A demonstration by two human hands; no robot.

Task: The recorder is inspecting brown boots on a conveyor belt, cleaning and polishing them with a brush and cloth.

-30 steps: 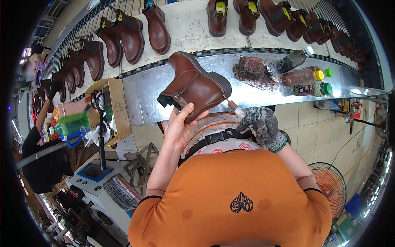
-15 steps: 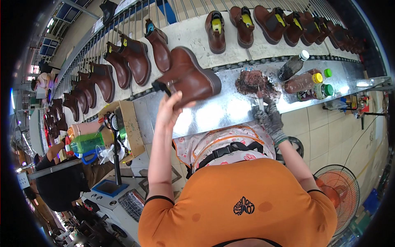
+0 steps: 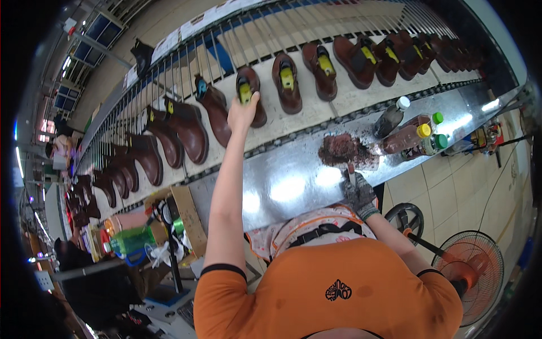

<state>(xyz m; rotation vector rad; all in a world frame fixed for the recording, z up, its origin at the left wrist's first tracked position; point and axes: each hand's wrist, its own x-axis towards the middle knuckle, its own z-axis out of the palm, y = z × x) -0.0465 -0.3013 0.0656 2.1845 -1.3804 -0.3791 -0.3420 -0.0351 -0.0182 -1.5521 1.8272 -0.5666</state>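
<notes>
A brown ankle boot (image 3: pixel 260 117) stands on the pale conveyor belt, its yellow lining facing up. My bare left hand (image 3: pixel 243 113) is closed on its near side, with the arm stretched far forward. Low over the front edge of the metal table, my right hand (image 3: pixel 358 192), in a dark grey glove, grips a slim tool (image 3: pixel 351 173) with a reddish-brown end; its kind is not clear. Just beyond that tool lies a dark reddish-brown, crumbly-looking pad (image 3: pixel 341 148) on the metal table (image 3: pixel 282 189).
More brown boots (image 3: pixel 186 131) line the conveyor belt (image 3: pixel 309 120) on both sides. Bottles (image 3: pixel 400 142) with coloured caps stand right of the pad. A cardboard box (image 3: pixel 189 217) sits left of the table; a fan (image 3: pixel 471 277) stands at right. Another person (image 3: pixel 93 282) is at left.
My left hand has carried the boot from above the metal table forward onto the belt, where it now stands among the others. My right hand still grips the tool near the pad.
</notes>
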